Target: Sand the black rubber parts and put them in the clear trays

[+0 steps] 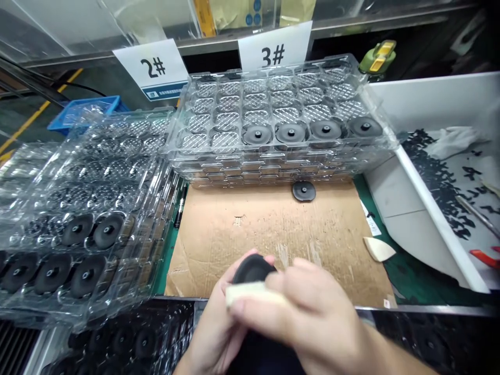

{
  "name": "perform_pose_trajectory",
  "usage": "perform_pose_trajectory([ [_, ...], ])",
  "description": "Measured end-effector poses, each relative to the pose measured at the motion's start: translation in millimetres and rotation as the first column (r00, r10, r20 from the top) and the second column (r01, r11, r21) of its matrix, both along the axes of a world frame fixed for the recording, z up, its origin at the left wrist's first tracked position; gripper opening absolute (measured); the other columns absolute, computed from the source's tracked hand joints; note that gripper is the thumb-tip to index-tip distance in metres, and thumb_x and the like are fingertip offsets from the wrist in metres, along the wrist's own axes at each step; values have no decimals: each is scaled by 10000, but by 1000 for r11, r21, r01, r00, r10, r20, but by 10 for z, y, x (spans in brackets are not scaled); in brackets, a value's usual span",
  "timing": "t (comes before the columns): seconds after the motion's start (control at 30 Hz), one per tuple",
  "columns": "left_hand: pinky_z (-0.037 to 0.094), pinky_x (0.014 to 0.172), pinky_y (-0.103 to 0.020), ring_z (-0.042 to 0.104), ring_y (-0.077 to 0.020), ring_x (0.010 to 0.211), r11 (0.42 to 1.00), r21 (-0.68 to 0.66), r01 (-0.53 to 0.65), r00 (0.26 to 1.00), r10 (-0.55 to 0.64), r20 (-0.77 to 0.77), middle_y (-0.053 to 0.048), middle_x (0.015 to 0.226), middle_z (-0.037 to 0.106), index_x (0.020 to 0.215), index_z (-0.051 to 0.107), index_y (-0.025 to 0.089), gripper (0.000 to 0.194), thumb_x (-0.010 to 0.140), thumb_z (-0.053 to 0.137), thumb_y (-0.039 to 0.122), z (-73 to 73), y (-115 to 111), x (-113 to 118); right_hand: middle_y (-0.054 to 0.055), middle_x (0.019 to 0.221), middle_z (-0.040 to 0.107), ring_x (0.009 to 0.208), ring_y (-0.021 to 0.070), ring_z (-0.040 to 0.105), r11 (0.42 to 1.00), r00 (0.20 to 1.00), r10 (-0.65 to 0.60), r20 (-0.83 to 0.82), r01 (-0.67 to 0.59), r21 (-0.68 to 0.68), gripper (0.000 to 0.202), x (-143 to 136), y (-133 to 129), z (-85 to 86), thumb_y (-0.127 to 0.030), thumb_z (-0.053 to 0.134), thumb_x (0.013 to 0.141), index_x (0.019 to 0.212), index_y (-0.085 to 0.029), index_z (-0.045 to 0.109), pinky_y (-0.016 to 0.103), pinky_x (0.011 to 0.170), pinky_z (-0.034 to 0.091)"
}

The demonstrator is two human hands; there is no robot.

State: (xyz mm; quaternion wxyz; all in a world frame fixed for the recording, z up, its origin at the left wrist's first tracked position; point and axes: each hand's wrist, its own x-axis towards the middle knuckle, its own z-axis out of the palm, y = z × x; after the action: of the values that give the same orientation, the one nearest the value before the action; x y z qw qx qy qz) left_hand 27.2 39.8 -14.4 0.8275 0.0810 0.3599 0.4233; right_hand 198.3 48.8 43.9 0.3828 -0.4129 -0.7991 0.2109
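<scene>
Low over the near edge of the cardboard, my left hand [216,317] is closed around a black rounded disc [253,267], tilted up. My right hand [312,307] pinches a cream sponge [250,293] and presses it against the disc or just in front of it; the contact is partly hidden by my fingers. Another black disc [303,191], with a small centre hub, lies on the cardboard [269,224] near the clear tray stack. Several more such discs sit in the front row of the clear tray [224,122] marked 3#.
A second clear tray stack [148,172] stands at left, partly filled with discs. On the right, a white bin [422,203] holds small black scraps, a glove and red-handled tool. A cream wedge [378,249] lies on the cardboard's right edge. Dark trays [128,338] lie below the bench edge.
</scene>
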Motion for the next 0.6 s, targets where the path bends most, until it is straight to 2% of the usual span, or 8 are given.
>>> perform_pose_trajectory([
  [0.1,472,820,-189,596,-174,1002,1000,6,-26,998,26,-49,-43,1093,662,1112,606,246,571,572,771,332,15,-9,-26,2,775,641,674,129,555,986,996,-48,70,59,-158,360,-27,24,-37,-71,432,839,1105,-247,598,268,597,395],
  [0.23,472,866,-252,582,-207,1021,998,0,-65,995,65,-74,-55,1123,642,1095,621,241,567,561,766,364,10,-6,-34,11,917,661,761,121,585,980,989,-9,-147,-21,-198,371,-40,105,-216,-83,420,857,1161,-238,565,272,668,421],
  [0.3,486,852,-263,594,-197,998,993,-5,-117,991,117,-69,-49,1118,641,1103,615,258,542,588,748,361,-20,5,-32,3,935,665,807,123,601,936,980,-51,-191,-20,-353,288,-17,170,-373,-139,450,872,1082,-249,612,262,706,450],
  [0.37,499,841,-284,608,-205,982,989,-20,-149,987,147,-59,-49,1114,641,1134,593,276,539,619,727,360,-49,17,-42,7,1002,655,890,138,602,865,976,-157,-152,61,-499,235,36,199,-599,-209,477,879,1055,-262,624,267,761,472],
  [0.4,497,852,-305,609,-220,988,988,-28,-150,988,149,-46,-55,1124,637,1153,578,280,553,625,721,364,-59,22,-51,12,1021,651,911,147,600,843,974,-191,-120,101,-528,231,67,190,-731,-239,480,880,1060,-266,622,277,773,478],
  [0.5,456,927,-350,583,-252,1051,989,-36,-144,990,143,-14,-69,1158,621,1188,550,277,599,621,722,365,-61,36,-72,25,939,670,848,168,614,840,975,-223,-19,182,-511,254,144,93,-1096,-249,465,875,1070,-265,627,322,741,488],
  [0.57,412,979,-368,546,-257,1109,990,-39,-135,991,135,-6,-73,1180,611,1195,543,270,605,624,722,357,-46,45,-62,23,848,678,775,175,616,843,979,-201,21,184,-506,254,165,33,-1192,-235,474,860,1048,-263,642,342,707,483],
  [0.6,391,999,-375,532,-258,1127,991,-38,-131,991,131,-5,-76,1189,606,1197,541,266,601,630,720,352,-37,48,-48,23,842,676,766,176,612,840,979,-198,37,189,-508,259,162,20,-1170,-232,471,861,1058,-262,637,347,705,479],
])
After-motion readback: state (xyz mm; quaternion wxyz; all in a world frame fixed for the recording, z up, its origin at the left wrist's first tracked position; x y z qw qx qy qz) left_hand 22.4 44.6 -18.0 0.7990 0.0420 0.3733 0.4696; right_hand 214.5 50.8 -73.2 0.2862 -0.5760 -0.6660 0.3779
